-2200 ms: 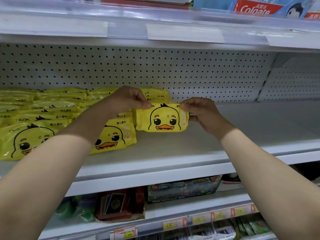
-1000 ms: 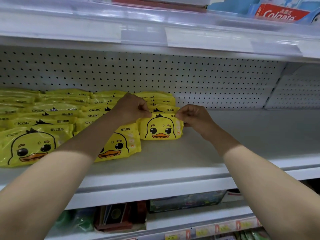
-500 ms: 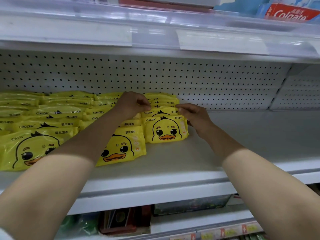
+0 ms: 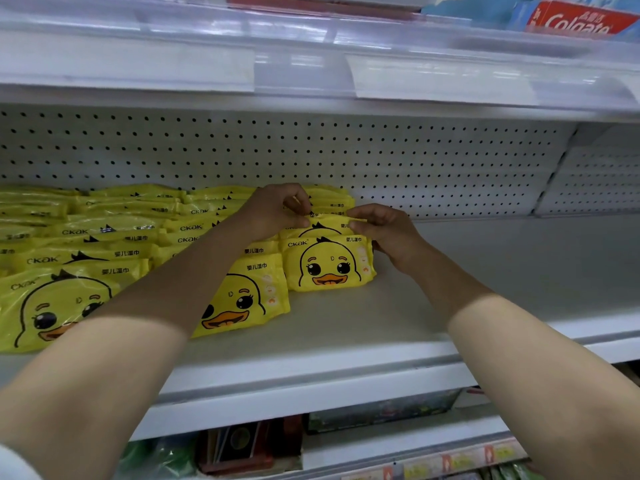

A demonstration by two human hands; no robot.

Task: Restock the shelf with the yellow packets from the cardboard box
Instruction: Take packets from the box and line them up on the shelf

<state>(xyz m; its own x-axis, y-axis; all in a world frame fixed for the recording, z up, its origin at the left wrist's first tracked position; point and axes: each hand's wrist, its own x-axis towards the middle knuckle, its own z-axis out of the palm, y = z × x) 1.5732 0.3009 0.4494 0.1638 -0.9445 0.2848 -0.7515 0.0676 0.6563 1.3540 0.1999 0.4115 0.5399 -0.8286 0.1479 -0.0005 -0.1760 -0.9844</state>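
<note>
**Step:** stocking, placing phase. A packet point(image 4: 329, 226) is being seated in the rightmost row on the shelf point(image 4: 467, 271). It is sitting just behind the front packet point(image 4: 329, 268) and touching it. As I judge it, the packet is down in its place but not yet let go.

**Left hand** point(image 4: 273, 213): fingers are curling, with thumb and forefinger pinching the packet's top edge near its left corner. It is holding nothing else.

**Right hand** point(image 4: 388, 233): this hand is pinching the same top edge near the right corner, fingertips point(image 4: 355, 216) pressing together on the seal.

**Packets** point(image 4: 104, 237): overlapping rows are filling the shelf's left half. The right half is lying bare in front of the pegboard point(image 4: 415, 161).

**Box:** not showing in view.

**Next move, as judged:** both pinches are needing to loosen together, so that the packet is leaning on its row and not tipping forward. After that the hands are wanted back at the box for another packet.
</note>
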